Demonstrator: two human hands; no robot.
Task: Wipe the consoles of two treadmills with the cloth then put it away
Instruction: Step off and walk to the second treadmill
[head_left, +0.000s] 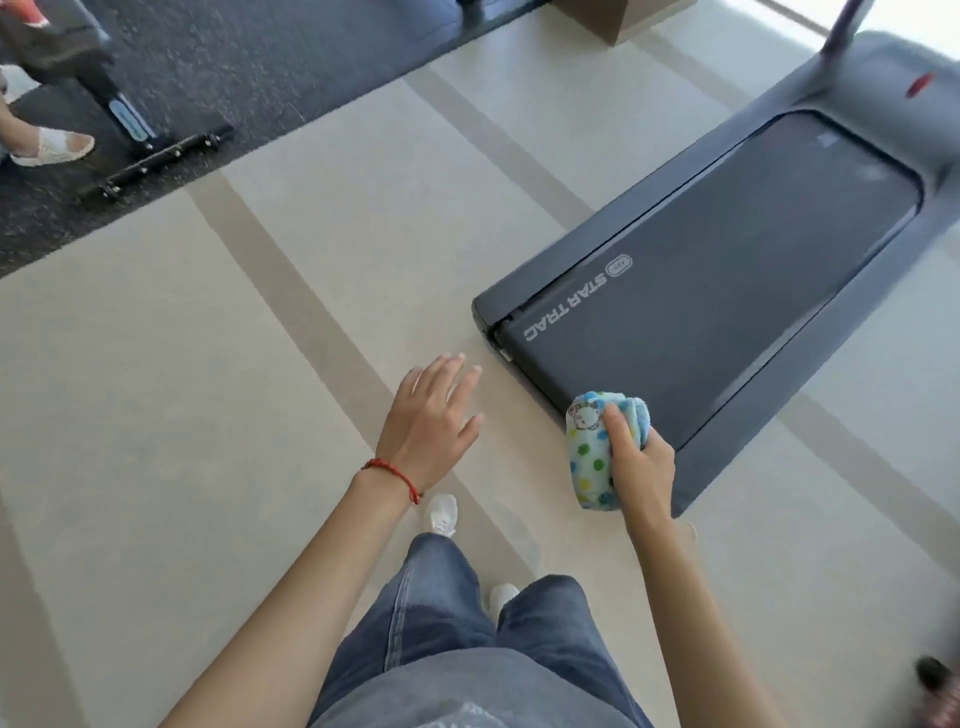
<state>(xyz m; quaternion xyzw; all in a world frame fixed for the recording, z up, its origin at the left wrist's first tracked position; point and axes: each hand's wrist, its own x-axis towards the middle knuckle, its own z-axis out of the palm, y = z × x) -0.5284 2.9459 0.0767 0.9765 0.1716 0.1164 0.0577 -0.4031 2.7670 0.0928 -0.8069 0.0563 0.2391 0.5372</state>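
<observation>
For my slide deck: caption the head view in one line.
Right hand grips a bunched, dotted blue cloth beside a grey treadmill deck; left hand open.

Treadmill (727, 270) belt: white lettering "STAR TRAC", printed near the belt's rear end, reading upside down from the camera. A small rounded logo badge sits right beside the word on the belt; its characters are too small to read. A red oval mark on the treadmill's front cover is blurred, no text legible. Cloth (597, 447) print: cartoon figure and dots, no lettering legible.
</observation>
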